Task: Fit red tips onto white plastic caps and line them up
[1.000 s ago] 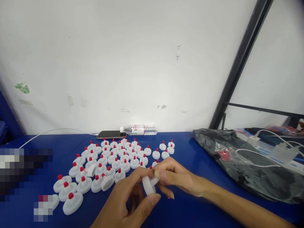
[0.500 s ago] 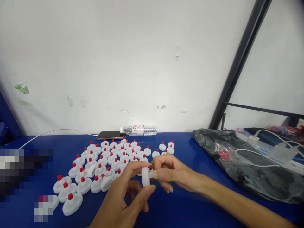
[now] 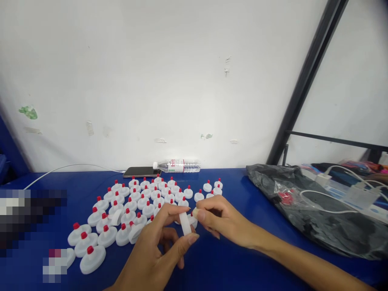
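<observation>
My left hand (image 3: pixel 163 238) pinches a white plastic bottle cap (image 3: pixel 185 224) by its rim, between thumb and forefinger. The cap is turned on edge, its narrow end towards the right. Just beside that end is my right hand (image 3: pixel 220 216), thumb and forefinger closed together. Whatever sits in those fingertips is hidden. Behind both hands stand many similar white caps (image 3: pixel 127 217) with red tips, mostly upright and close together. A few of them lean on their neighbours.
A phone (image 3: pixel 139 172) on a white cable and a clear water bottle (image 3: pixel 190 166) lie along the wall. To the right, a black plastic bag (image 3: pixel 291 218) carries a small clear packet with red pieces, beside a white power strip (image 3: pixel 336 194) and cables.
The held cap has tilted a little in my left hand. My right fingertips have shifted slightly up and left, from the cap's narrow stem to near its end.
</observation>
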The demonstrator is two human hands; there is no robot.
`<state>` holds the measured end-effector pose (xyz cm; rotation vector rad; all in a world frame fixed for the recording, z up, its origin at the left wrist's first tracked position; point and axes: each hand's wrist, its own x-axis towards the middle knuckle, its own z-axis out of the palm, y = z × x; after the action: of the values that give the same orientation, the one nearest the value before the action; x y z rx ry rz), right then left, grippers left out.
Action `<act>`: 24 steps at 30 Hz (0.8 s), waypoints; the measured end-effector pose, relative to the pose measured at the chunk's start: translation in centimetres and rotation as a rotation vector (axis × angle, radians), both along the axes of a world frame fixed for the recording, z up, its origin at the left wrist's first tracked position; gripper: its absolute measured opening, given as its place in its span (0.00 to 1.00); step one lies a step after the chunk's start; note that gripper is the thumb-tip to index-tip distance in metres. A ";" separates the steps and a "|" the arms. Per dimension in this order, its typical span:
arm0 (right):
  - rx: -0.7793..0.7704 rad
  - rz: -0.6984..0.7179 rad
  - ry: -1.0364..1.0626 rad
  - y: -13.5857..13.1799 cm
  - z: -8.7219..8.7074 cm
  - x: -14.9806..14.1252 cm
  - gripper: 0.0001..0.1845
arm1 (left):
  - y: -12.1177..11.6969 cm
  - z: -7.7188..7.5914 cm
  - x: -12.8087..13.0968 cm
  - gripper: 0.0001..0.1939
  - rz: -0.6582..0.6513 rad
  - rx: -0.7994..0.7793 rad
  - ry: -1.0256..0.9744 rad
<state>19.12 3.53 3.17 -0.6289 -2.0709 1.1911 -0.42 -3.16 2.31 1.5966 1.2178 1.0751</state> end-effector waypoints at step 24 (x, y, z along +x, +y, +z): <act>0.562 -0.126 -0.029 -0.4 -2.0 -0.8 0.17 | 1.2 -0.6 -0.8 0.13 -0.189 0.093 -0.046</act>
<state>18.32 3.10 1.16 -0.4924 -2.2138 0.4887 -1.21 -1.96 1.70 1.7112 0.9767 1.0538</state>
